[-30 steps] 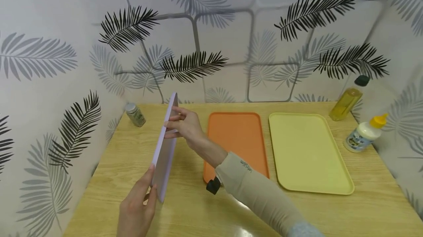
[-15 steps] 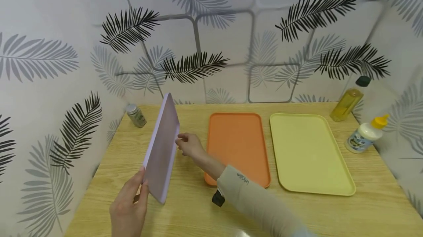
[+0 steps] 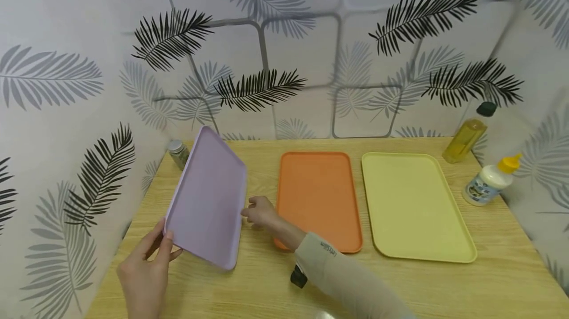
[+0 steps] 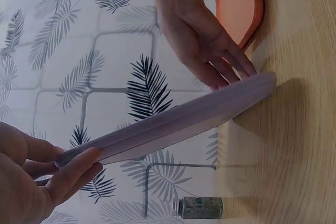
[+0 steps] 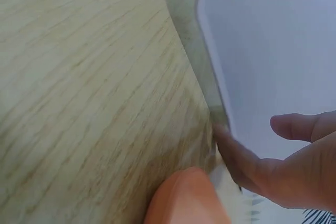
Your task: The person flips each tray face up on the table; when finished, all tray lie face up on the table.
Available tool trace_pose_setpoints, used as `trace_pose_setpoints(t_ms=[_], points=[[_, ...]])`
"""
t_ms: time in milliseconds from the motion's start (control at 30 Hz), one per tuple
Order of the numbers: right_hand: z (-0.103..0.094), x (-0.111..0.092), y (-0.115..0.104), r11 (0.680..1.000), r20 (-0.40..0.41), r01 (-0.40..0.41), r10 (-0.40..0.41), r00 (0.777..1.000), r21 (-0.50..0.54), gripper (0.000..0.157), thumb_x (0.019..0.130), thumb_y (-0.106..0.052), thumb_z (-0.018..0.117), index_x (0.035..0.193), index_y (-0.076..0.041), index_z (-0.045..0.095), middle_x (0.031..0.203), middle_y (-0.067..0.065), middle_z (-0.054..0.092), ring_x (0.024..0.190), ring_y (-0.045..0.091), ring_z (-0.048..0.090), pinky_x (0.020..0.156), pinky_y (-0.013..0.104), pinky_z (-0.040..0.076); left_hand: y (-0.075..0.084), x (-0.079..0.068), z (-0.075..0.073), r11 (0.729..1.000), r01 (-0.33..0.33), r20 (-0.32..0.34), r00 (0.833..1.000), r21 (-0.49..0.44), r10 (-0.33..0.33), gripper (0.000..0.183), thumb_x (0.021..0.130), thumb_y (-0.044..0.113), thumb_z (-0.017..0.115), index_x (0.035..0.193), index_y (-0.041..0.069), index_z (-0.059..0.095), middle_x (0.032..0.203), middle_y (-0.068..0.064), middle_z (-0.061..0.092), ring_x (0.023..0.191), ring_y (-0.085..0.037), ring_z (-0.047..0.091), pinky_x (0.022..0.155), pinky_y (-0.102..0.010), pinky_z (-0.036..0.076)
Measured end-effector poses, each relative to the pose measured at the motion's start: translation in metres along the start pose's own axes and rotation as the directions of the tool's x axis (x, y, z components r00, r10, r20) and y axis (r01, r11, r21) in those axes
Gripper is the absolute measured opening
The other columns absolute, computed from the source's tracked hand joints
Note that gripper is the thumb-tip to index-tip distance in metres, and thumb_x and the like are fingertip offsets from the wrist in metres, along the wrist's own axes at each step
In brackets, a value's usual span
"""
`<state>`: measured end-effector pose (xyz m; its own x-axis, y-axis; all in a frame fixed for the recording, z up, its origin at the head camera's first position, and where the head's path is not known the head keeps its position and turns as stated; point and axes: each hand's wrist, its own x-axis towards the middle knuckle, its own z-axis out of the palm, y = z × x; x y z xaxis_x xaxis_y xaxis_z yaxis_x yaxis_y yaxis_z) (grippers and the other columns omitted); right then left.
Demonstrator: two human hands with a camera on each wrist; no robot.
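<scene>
A lilac rectangular tray (image 3: 211, 195) stands tilted over the left part of the table, its inner face turned right and toward me. My left hand (image 3: 146, 264) pinches its near left corner, thumb on the inner side and fingers behind. At the tray's lower right edge is my right hand (image 3: 262, 213), fingertips right at the rim. In the right wrist view, the thumb of the right hand (image 5: 294, 166) sits apart from the fingers, in front of the tray's face (image 5: 273, 51). The left wrist view has the tray (image 4: 168, 121) nearly edge-on.
An orange tray (image 3: 320, 195) lies flat right of the lilac one, partly under the right forearm. Beyond it lies a yellow tray (image 3: 413, 205). A glass jar (image 3: 179, 153) stands behind the lilac tray. At the right are an oil bottle (image 3: 466, 139) and a white glue bottle (image 3: 489, 183).
The lilac tray has swung from nearly edge-on to showing its inner face, its left side moving left with my left hand. My right hand has left the top edge and come down to the lower right edge.
</scene>
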<state>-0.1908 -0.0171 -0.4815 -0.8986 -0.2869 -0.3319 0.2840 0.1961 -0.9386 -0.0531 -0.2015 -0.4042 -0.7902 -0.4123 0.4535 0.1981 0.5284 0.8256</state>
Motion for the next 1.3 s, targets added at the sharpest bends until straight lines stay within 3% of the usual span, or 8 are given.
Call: trace_pose_setpoints(t_ms=[167,433,567,767,833,933,1033,1300], points=[[-0.006,0.004,0.008,0.996,-0.008,0.030,-0.029,1.000,0.087,0.037,0.086,0.010,0.058,0.123,0.014,0.055,0.096,0.023,0.067,0.081,0.034,0.069,0.072,0.043,0.058,-0.007,0.015,-0.006,0.967,0.233,0.045,0.972,-0.107,-0.229,0.033,0.089,-0.003,0.064,0.123,-0.005,0.062,0.108,-0.012,0.067,0.080,0.003,0.066,0.058,-0.026,0.057],[-0.016,0.012,0.014,0.983,-0.008,-0.025,0.027,1.000,0.183,0.038,0.082,0.016,0.061,0.120,0.010,0.059,0.087,0.015,0.065,0.074,0.026,0.068,0.066,0.043,0.059,-0.016,0.032,-0.014,0.867,0.409,0.103,0.912,-0.285,-0.396,0.037,0.088,-0.004,0.066,0.124,-0.008,0.060,0.094,0.003,0.067,0.079,-0.008,0.069,0.059,-0.033,0.058],[-0.021,0.012,0.016,0.963,-0.040,-0.057,0.070,0.997,0.262,0.049,0.081,0.016,0.064,0.129,0.008,0.054,0.098,0.019,0.064,0.076,0.026,0.068,0.066,0.043,0.059,-0.021,0.036,-0.016,0.818,0.458,0.125,0.888,-0.350,-0.443,0.039,0.087,-0.004,0.066,0.125,-0.008,0.059,0.095,-0.001,0.068,0.079,-0.013,0.070,0.060,-0.035,0.058],[-0.036,0.008,0.012,0.927,-0.042,-0.062,0.083,0.996,0.369,0.052,0.081,0.017,0.063,0.131,0.007,0.053,0.096,0.016,0.059,0.072,0.023,0.067,0.069,0.044,0.058,-0.037,0.058,-0.022,0.842,0.435,0.346,0.880,-0.318,-0.324,0.043,0.094,0.015,0.062,0.129,-0.008,0.056,0.104,0.004,0.070,0.083,-0.012,0.069,0.071,-0.030,0.058],[-0.042,0.006,0.008,0.925,-0.042,-0.049,0.070,0.997,0.377,0.054,0.080,0.019,0.062,0.132,0.007,0.053,0.092,0.014,0.056,0.068,0.021,0.065,0.072,0.048,0.057,-0.047,0.076,-0.025,0.854,0.434,0.490,0.833,-0.288,-0.258,0.046,0.097,0.020,0.058,0.133,-0.007,0.052,0.108,0.008,0.068,0.087,-0.010,0.068,0.073,-0.028,0.058],[-0.048,0.001,0.004,0.935,-0.050,-0.026,0.046,0.998,0.353,0.057,0.078,0.020,0.062,0.132,0.005,0.054,0.087,0.011,0.053,0.061,0.019,0.063,0.067,0.048,0.057,-0.062,0.104,-0.025,0.876,0.445,0.667,0.712,-0.185,-0.221,0.051,0.098,0.023,0.057,0.140,-0.004,0.045,0.110,0.013,0.066,0.092,-0.008,0.065,0.074,-0.028,0.057],[-0.050,-0.002,0.002,0.943,-0.053,-0.015,0.035,0.998,0.334,0.060,0.077,0.020,0.063,0.134,0.004,0.053,0.087,0.011,0.053,0.060,0.020,0.062,0.063,0.046,0.058,-0.076,0.128,-0.018,0.897,0.437,0.739,0.627,-0.071,-0.246,0.055,0.099,0.022,0.055,0.145,-0.003,0.037,0.110,0.014,0.065,0.092,-0.011,0.066,0.072,-0.033,0.058],[-0.043,-0.001,0.016,0.945,-0.138,0.041,0.004,0.990,0.324,0.059,0.075,0.022,0.063,0.132,0.008,0.053,0.091,0.015,0.053,0.057,0.020,0.060,0.053,0.041,0.058,-0.117,0.141,0.008,0.913,0.377,0.753,0.553,0.158,-0.358,0.050,0.100,0.017,0.053,0.142,-0.006,0.040,0.122,-0.025,0.059,0.089,-0.020,0.068,0.070,-0.038,0.059]])
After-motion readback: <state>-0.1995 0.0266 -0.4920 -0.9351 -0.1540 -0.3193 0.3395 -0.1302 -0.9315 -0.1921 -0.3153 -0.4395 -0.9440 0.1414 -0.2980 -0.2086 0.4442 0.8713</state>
